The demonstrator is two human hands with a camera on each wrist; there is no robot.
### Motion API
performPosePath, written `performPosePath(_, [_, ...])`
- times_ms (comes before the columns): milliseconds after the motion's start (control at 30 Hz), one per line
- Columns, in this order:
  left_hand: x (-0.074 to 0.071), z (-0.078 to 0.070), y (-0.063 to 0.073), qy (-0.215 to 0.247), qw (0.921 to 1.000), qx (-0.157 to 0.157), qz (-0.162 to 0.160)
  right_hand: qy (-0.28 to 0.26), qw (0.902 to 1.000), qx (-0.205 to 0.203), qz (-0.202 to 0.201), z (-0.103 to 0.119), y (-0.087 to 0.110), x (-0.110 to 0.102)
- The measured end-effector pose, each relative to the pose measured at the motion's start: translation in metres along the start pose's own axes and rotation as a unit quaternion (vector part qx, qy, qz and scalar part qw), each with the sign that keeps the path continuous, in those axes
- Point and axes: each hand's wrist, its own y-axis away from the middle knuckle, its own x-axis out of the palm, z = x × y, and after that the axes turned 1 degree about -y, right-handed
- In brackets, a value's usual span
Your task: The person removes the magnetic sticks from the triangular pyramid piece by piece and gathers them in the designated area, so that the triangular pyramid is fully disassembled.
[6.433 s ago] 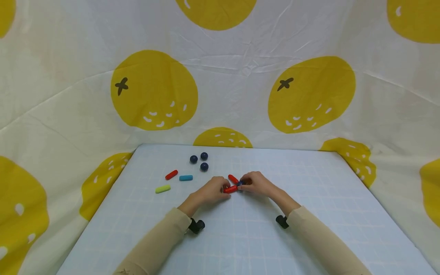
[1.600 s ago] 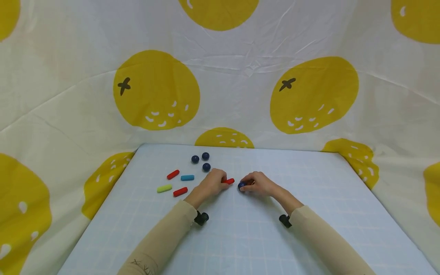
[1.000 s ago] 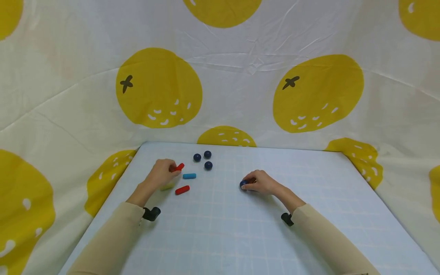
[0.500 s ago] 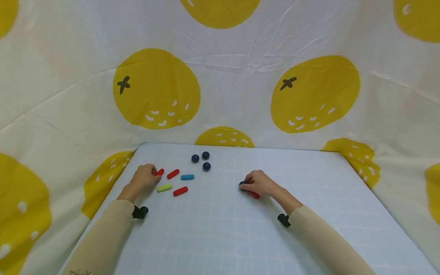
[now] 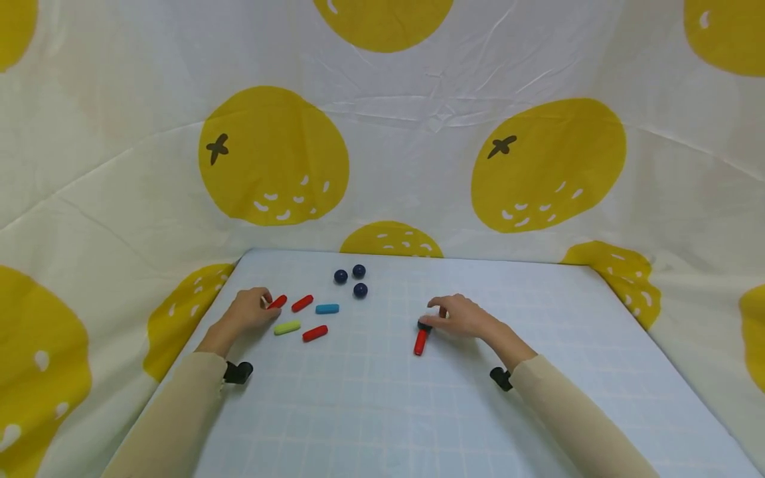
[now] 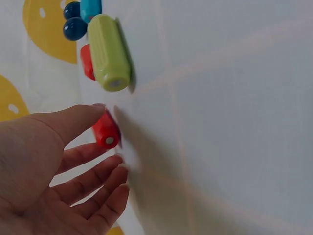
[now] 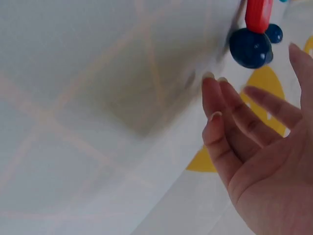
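Note:
In the head view my left hand (image 5: 246,311) is at the far left around a short red magnetic rod (image 5: 277,302) lying on the table. The left wrist view shows the thumb (image 6: 90,115) at this rod's side, the other fingers loosely spread and a round disc in the rod's end; firm contact is hard to judge. My right hand (image 5: 463,315) hovers with fingers spread beside a dark blue ball (image 7: 250,47), empty. Touching that ball is another red rod (image 5: 421,342), pointing toward me. The hand partly hides the ball in the head view.
Near my left hand lie two more red rods (image 5: 302,303) (image 5: 315,333), a blue rod (image 5: 327,309) and a lime-green rod (image 5: 287,327). Three dark blue balls (image 5: 360,290) stand behind them. The pale table (image 5: 370,405) ends at a hanging cloth (image 5: 394,166) with yellow fruit prints.
My left hand has carried red rods from the middle to the left group, loosening on the last one. The rod at the right-hand ball has swung toward me, and my right hand has released the ball.

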Motion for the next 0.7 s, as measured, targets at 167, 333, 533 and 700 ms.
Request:
performPosePath(167, [-0.01, 0.0, 0.015, 0.006, 0.9994, 0.025, -0.022, -0.01, 0.9963, -0.074, 0.042, -0.004, 0.001, -0.008])
performPosePath(333, [-0.007, -0.018, 0.03, 0.0, 0.9936, 0.099, -0.054, -0.015, 0.9933, -0.107, 0.041, -0.004, -0.004, -0.002])
performPosePath(533, [0.008, -0.065, 0.046, -0.003, 0.9877, 0.149, -0.046, -0.016, 0.9919, -0.121, 0.035, -0.003, -0.01, 0.0])
performPosePath(700, [0.026, -0.112, 0.056, 0.02, 0.9822, 0.187, 0.009, -0.016, 0.9931, -0.111, 0.034, -0.001, -0.015, 0.001])
